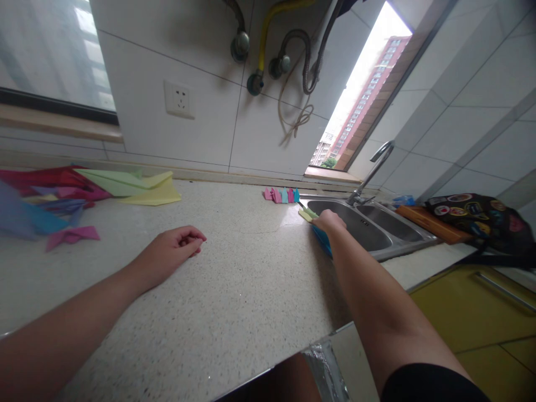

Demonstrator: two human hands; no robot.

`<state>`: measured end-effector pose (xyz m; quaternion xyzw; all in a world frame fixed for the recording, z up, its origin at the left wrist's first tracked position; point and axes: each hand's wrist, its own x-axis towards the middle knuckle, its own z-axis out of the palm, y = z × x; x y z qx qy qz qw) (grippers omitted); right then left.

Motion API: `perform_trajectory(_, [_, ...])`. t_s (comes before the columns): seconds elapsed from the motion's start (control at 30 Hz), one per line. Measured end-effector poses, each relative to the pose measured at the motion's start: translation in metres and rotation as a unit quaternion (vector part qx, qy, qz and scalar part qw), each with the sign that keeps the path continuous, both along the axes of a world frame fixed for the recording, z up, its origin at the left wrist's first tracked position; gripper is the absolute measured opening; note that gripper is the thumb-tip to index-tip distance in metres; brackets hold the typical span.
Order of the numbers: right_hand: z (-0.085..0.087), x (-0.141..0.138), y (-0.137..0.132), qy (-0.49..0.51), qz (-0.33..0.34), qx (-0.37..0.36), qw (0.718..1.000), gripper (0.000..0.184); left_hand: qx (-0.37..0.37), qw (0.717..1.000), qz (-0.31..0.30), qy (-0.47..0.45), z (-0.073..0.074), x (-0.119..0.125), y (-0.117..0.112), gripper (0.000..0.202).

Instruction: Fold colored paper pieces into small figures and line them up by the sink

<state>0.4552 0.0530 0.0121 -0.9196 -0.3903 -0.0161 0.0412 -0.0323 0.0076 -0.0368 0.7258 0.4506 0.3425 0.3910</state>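
My left hand rests on the speckled countertop, fingers curled in and thumb close to the index finger, with nothing visible in it. Reaching to the sink's near left edge, my right hand is at some folded coloured paper; its fingertips are hidden. Yellow-green folded paper sticks out to its left, and blue paper shows beneath it. Just beyond, a row of small pink and blue folded paper pieces stands near the wall. A pink folded paper piece lies to the left of my left hand.
At the far left are a green and yellow folded paper, red paper and blue paper. The double sink with its tap is at right. Beyond it lie a brown board and a patterned bag.
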Motion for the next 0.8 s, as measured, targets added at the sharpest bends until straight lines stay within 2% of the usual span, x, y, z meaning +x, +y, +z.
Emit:
perform_trajectory(0.3, [0.0013, -0.0008, 0.0011, 0.004, 0.006, 0.002, 1.0, 0.057, -0.01, 1.0, 0.002, -0.001, 0.0047, 0.0009, -0.0035, 0.023])
perform_trajectory(0.53, [0.0034, -0.0014, -0.002, -0.012, -0.007, 0.018, 1.0, 0.049, -0.005, 1.0, 0.001, -0.004, 0.0017, 0.0005, -0.0018, 0.023])
perform_trajectory(0.8, [0.0046, -0.0052, 0.0001, -0.024, -0.008, 0.032, 0.999, 0.051, -0.004, 1.0, 0.005, 0.0, 0.0039, 0.0007, -0.0027, 0.024])
